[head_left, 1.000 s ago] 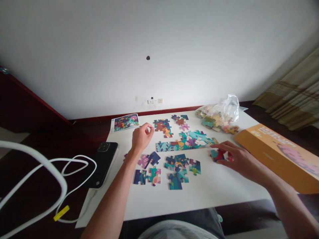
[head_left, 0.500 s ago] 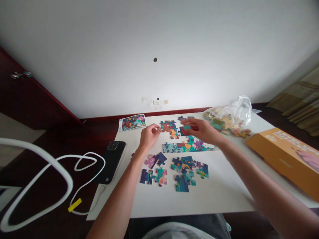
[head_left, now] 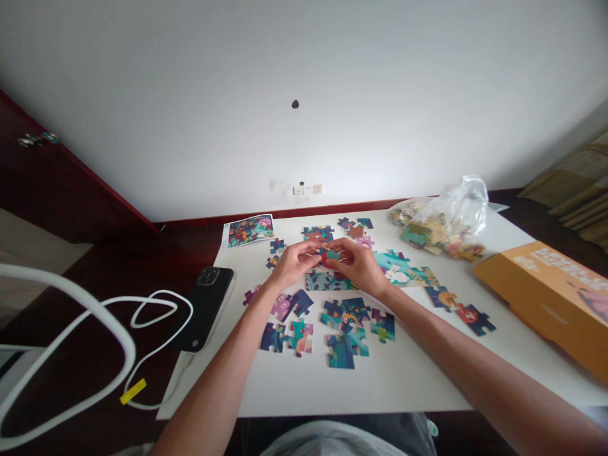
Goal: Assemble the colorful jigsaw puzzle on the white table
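Note:
Both hands meet over the middle of the white table. My right hand [head_left: 360, 267] pinches a red and teal jigsaw puzzle piece [head_left: 329, 256]. From the other side my left hand [head_left: 295, 263] grips the same piece, thumb and fingers closed at its edge. Just behind the fingers is a joined section with a brown animal [head_left: 318, 234], partly covered. Under and in front of the hands runs an assembled strip [head_left: 323, 281], its middle hidden by my right hand. A white rabbit section [head_left: 395, 273] joins its right part.
Loose pieces lie nearer me [head_left: 344, 323], with more at right [head_left: 468, 315]. A picture sheet [head_left: 249, 231] sits at back left, a clear bag of pieces [head_left: 439, 228] at back right. An orange box [head_left: 546, 304] stands right; a phone [head_left: 209, 310] with white cable [head_left: 164, 297] is left.
My right hand has moved left and nearer me with the red and teal piece. My left hand has shifted slightly right, and its fingers now meet the piece too.

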`<state>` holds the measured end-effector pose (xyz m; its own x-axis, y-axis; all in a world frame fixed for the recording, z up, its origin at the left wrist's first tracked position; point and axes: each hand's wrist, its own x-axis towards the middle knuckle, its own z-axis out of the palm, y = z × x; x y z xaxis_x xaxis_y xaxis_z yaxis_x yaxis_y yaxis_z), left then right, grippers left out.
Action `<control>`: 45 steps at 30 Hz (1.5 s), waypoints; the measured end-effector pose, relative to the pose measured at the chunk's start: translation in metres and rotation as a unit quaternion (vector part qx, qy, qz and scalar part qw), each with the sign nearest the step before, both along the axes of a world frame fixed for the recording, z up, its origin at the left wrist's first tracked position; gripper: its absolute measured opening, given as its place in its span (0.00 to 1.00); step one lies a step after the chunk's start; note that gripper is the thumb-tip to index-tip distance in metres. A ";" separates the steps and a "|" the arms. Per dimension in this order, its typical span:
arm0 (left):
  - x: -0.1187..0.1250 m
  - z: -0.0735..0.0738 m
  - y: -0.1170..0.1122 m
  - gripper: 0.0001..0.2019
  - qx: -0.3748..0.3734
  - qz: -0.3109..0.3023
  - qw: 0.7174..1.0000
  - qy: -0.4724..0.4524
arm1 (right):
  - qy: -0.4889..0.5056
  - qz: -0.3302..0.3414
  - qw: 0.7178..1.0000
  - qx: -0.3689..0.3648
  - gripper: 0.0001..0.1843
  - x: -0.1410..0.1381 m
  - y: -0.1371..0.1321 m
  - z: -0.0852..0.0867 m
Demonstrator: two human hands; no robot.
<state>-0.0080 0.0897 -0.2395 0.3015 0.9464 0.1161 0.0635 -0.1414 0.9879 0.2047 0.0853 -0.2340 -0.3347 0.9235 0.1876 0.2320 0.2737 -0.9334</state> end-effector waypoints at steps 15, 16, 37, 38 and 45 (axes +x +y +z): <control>-0.060 0.023 0.006 0.14 0.062 0.099 0.964 0.239 | -0.104 -0.021 0.984 0.140 0.13 0.007 0.005 0.006; -0.059 0.023 0.006 0.14 0.062 0.098 0.962 0.248 | -0.110 -0.022 0.983 0.146 0.13 0.007 0.004 0.005; -0.021 0.015 -0.005 0.09 0.235 0.045 0.918 0.317 | -0.273 0.039 0.923 0.268 0.17 0.013 0.016 -0.007; -0.021 0.014 -0.005 0.08 0.237 0.030 0.915 0.326 | -0.276 0.038 0.922 0.268 0.17 0.014 0.016 -0.007; -0.021 0.011 -0.005 0.05 0.237 -0.028 0.893 0.382 | -0.283 0.022 0.927 0.247 0.15 0.021 0.021 -0.004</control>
